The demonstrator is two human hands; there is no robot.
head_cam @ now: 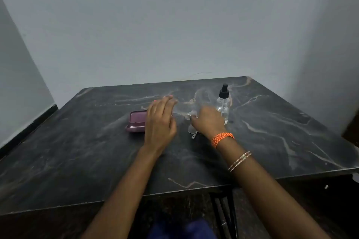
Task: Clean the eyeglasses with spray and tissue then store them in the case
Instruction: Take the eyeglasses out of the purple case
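Observation:
On the dark marble table a pink glasses case lies open, partly hidden behind my left hand. That hand hovers with its fingers spread and holds nothing. My right hand rests on the eyeglasses, fingers curled over the clear frame; only a lens and a temple tip show beneath it. A clear spray bottle with a black nozzle stands upright just behind my right hand. No tissue is visible.
The table stands against a grey wall, with a side wall to the left. Its front edge runs just before my forearms. An orange band and thin bangles sit on my right wrist.

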